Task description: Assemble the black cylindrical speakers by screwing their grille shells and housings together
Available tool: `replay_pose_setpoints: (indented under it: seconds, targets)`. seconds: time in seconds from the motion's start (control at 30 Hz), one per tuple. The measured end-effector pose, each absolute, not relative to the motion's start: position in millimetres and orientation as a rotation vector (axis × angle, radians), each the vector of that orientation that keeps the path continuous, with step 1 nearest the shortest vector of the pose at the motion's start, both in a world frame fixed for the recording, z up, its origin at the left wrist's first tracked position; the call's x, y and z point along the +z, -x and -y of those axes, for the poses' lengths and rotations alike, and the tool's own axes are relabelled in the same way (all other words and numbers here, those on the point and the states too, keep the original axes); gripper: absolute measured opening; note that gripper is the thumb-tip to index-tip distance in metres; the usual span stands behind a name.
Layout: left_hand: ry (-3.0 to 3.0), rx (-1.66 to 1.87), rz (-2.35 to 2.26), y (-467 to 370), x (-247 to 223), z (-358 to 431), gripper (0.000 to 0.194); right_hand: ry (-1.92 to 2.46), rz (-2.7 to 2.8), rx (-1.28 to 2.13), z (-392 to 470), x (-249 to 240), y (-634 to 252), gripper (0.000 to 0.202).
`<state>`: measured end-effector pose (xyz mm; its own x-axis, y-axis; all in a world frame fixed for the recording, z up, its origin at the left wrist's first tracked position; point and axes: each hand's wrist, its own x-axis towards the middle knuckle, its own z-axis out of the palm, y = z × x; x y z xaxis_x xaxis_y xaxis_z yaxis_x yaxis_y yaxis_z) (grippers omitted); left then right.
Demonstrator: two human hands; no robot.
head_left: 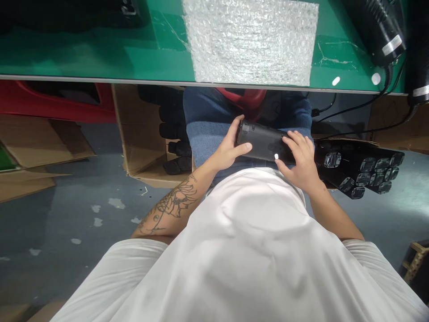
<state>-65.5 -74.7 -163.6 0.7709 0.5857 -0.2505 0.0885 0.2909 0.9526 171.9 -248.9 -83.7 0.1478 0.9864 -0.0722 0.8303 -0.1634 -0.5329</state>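
Note:
A long black casing with rounded edges, its exact kind unclear, lies across my lap below the table edge. My left hand is closed around its left end, thumb on the upper face and fingers at the far side. On the right part of the casing rests my right hand, fingers over the top and thumb at the near edge. A small white sticker shows beside that thumb. The casing's right end is partly hidden by my right hand.
Bubble wrap lies on the green table. Black cylindrical units with cables stand at the table's right. A cardboard box of black pieces is left of my legs; several more black casings are stacked at right.

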Motion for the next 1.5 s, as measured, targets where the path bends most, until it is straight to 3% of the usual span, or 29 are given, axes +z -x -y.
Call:
replay_pose_setpoints:
  seconds: [0.3, 0.93, 1.1, 1.3, 1.5]
  targets:
    - [-1.247, 0.357, -0.646, 65.5, -164.9, 74.2, 0.116, 2.038, 1.733, 0.552, 249.2, -83.6, -172.4, 0.036]
    - [-1.258, 0.353, -0.625, 68.8, -166.7, 73.6, 0.110, 1.879, 1.672, 0.356, 244.1, -81.7, -171.8, 0.024]
    - [-1.223, 0.386, -0.643, 68.3, -165.3, 74.4, 0.106, 1.892, 1.285, 0.269, 239.3, -83.3, -187.7, 0.024]
    - [-1.186, 0.376, -0.650, 68.5, -162.7, 72.8, 0.108, 2.077, 0.741, 0.070, 250.4, -119.4, -247.7, 0.033]
    - [-1.156, 0.360, -0.657, 68.9, -164.6, 71.7, 0.108, 2.301, 0.391, 0.208, 262.6, -141.0, -277.5, 0.015]
